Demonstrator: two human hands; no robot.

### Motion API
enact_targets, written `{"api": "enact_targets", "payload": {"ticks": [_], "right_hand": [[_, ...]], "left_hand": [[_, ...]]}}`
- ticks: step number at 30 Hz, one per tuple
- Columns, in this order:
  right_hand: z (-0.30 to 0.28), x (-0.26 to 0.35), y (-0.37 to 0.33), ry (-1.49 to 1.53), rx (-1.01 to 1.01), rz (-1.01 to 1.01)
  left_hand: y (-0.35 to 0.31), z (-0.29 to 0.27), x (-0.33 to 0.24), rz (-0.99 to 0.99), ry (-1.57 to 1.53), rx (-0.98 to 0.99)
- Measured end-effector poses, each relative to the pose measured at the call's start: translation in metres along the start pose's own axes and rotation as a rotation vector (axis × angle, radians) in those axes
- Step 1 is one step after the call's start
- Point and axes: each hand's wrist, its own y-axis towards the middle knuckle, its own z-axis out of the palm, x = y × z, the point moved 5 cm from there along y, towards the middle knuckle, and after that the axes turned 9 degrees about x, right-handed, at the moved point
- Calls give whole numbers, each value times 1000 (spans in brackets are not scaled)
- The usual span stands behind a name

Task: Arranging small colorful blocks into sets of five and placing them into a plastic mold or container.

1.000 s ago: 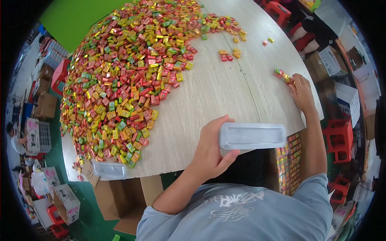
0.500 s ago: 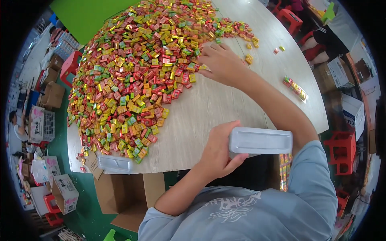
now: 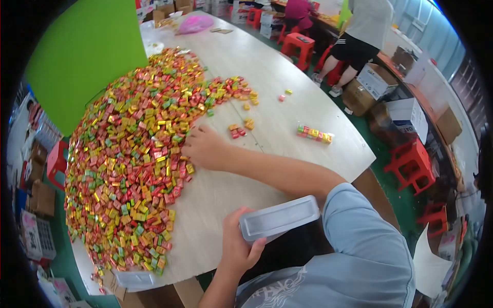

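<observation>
A: From the head camera, what is each hand doing?

B: The left hand is clasped around the left end of a clear plastic tray, holding it at the near edge of the pale wooden table, just in front of the person's light blue shirt.

A: And the other one?

B: The right hand reaches across the table, palm down, resting at the right edge of the big heap of wrapped candies. Its fingertips lie among the wrappers; I cannot tell whether it has any pinched.

A: What else lies on the table?

B: A short row of candies sits alone to the right, well apart from the heap. A few loose pieces lie just beyond the right hand. A second clear tray rests at the near left edge, beside the heap.

A: Anything around the table?

B: Far right, another person sits on a red stool; cardboard boxes stand on the floor nearby. A green panel rises at the far left.
</observation>
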Motion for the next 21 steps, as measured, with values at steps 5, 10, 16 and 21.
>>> {"api": "enact_targets", "payload": {"ticks": [5,10,16,21], "right_hand": [[1,1,-3,-70,60,-108],[-2,-9,0,154,-15,11],[-5,-7,4,118,64,-16],[-10,-9,3,87,115,-44]], "left_hand": [[2,2,4,-10,-3,-2],[1,2,4,-34,-23,-40],[1,-1,1,-61,-17,-68],[7,-2,-4,-42,35,-74]]}}
